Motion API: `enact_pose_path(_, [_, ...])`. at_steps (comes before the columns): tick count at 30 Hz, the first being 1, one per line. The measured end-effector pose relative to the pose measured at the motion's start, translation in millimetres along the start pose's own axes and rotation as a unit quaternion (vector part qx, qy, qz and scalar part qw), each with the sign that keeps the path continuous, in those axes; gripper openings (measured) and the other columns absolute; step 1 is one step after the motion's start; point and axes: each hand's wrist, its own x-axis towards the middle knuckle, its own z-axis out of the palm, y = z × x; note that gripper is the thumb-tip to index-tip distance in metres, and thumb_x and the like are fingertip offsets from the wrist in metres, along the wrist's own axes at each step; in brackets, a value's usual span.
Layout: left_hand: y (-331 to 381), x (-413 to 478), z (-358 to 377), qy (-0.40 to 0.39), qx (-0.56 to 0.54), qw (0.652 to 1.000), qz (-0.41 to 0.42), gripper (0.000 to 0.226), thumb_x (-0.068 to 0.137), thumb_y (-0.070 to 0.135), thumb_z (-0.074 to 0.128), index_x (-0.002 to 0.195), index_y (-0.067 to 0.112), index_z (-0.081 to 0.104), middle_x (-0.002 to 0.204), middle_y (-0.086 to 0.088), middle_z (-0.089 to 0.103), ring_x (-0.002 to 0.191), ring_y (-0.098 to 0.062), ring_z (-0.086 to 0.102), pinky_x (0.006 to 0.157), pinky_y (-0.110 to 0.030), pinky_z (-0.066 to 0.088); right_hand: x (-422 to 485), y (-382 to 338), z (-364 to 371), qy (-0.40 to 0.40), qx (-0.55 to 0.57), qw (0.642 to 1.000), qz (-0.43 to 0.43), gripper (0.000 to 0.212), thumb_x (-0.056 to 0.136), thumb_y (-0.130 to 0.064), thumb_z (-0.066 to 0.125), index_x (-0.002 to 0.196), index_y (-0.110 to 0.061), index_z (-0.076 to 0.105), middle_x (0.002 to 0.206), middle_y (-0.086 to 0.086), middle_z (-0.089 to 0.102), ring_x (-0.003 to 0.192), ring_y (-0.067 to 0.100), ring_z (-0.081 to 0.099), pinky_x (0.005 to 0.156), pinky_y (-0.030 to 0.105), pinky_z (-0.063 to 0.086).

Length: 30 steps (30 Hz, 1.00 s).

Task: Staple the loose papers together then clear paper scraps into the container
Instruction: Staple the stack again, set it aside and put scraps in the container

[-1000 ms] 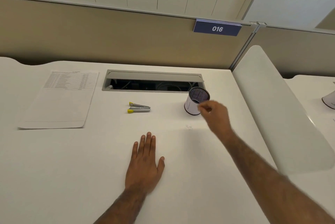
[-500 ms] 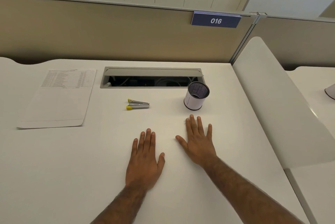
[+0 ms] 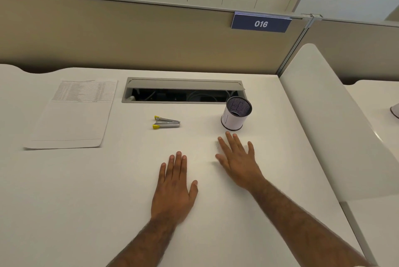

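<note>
Papers (image 3: 69, 115) flat at far left of white desk (image 3: 64, 202); stapler (image 3: 166, 122) to their right, mesh container (image 3: 236, 115) further right. Near: left hand (image 3: 173, 191), right hand (image 3: 238, 161) palm-down, fingers straight, gripping nothing. Beyond: open cable tray (image 3: 183, 90), beige partition (image 3: 129, 35), sign 016 (image 3: 260, 23).

On the table (image 3: 64, 202), the papers (image 3: 71, 115) are placed far left, the stapler (image 3: 166, 122) at centre, the container (image 3: 235, 113) to its right. Both hands are laid flat nearer: left hand (image 3: 173, 189), right hand (image 3: 237, 161).
</note>
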Motion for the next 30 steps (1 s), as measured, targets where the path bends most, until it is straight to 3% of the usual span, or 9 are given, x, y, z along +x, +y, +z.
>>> enact_pose_path(3, [0,0,-1,0.003,0.001,1.000,-0.001,0.077,0.100,0.050,0.028,0.164,0.011,0.010,0.173,-0.007,0.003,0.160,-0.022,0.001,0.128,-0.047,0.011,11,7,-14,0.030,-0.020,0.999,-0.029,0.057,0.099,-0.018,0.039,0.155,-0.018,0.031,0.166,0.003,0.021,0.152,0.018,0.020,0.112,0.047,0.025])
enact_pose_path(6, [1,0,-1,0.003,0.004,1.000,0.001,0.076,0.100,0.051,0.026,0.164,0.011,0.010,0.173,-0.007,0.003,0.160,-0.022,0.001,0.129,-0.047,0.011,18,6,-20,0.011,-0.086,0.994,-0.072,0.071,0.088,0.001,0.040,0.156,-0.012,0.026,0.166,0.008,0.019,0.149,0.026,0.024,0.105,0.045,0.030])
enact_pose_path(12, [0,1,2,0.005,0.007,1.000,0.002,0.077,0.101,0.051,0.026,0.164,0.011,0.009,0.173,-0.007,0.003,0.160,-0.023,0.002,0.128,-0.047,0.010,5,11,-12,0.007,-0.170,0.975,-0.145,0.070,0.089,-0.008,0.009,0.159,-0.013,0.015,0.168,0.010,0.006,0.152,0.036,0.017,0.109,0.056,0.029])
enact_pose_path(14, [-1,0,1,0.006,0.005,1.000,0.003,0.076,0.101,0.050,0.028,0.163,0.010,0.012,0.173,-0.008,0.005,0.160,-0.023,0.004,0.128,-0.047,0.012,0,13,-12,0.015,-0.167,0.973,-0.155,0.071,0.088,-0.004,0.014,0.158,-0.013,0.019,0.168,0.010,0.008,0.151,0.035,0.020,0.108,0.055,0.031])
enact_pose_path(16, [0,0,1,0.012,0.001,1.000,0.005,0.076,0.100,0.049,0.031,0.163,0.009,0.016,0.173,-0.009,0.009,0.160,-0.024,0.008,0.127,-0.048,0.014,0,16,-14,0.042,-0.095,0.989,-0.101,0.073,0.085,0.003,0.031,0.156,-0.014,0.028,0.165,0.010,0.023,0.143,0.033,0.034,0.103,0.048,0.037])
enact_pose_path(18, [1,1,1,0.009,0.006,1.000,0.003,0.076,0.100,0.049,0.029,0.163,0.009,0.015,0.173,-0.009,0.008,0.160,-0.024,0.007,0.127,-0.047,0.012,6,21,-18,0.071,0.034,0.997,-0.020,0.061,0.090,0.002,0.042,0.149,-0.014,0.044,0.144,0.010,0.049,0.123,0.031,0.052,0.095,0.041,0.045])
enact_pose_path(20, [0,1,1,0.010,0.007,1.000,0.001,0.076,0.101,0.050,0.028,0.163,0.010,0.013,0.173,-0.008,0.007,0.160,-0.024,0.005,0.128,-0.047,0.012,15,23,-25,0.059,0.097,0.994,-0.005,0.040,0.097,-0.008,0.049,0.136,-0.013,0.060,0.121,0.008,0.061,0.110,0.029,0.059,0.091,0.037,0.048])
enact_pose_path(25, [0,-1,-1,0.007,0.004,1.000,0.004,0.075,0.100,0.050,0.026,0.163,0.009,0.014,0.173,-0.009,0.008,0.160,-0.024,0.007,0.128,-0.048,0.014,31,10,-36,-0.058,0.075,0.994,-0.050,0.022,0.093,-0.024,0.059,0.112,-0.017,0.067,0.106,0.004,0.055,0.104,0.026,0.054,0.082,0.037,0.048])
enact_pose_path(30, [0,-1,-2,0.000,0.006,1.000,0.004,0.076,0.100,0.052,0.019,0.164,0.011,0.008,0.173,-0.007,0.001,0.160,-0.022,0.001,0.129,-0.047,0.011,40,-4,-33,-0.052,0.005,0.996,-0.077,0.021,0.095,-0.015,0.054,0.110,-0.010,0.067,0.107,0.010,0.057,0.099,0.031,0.056,0.076,0.037,0.048])
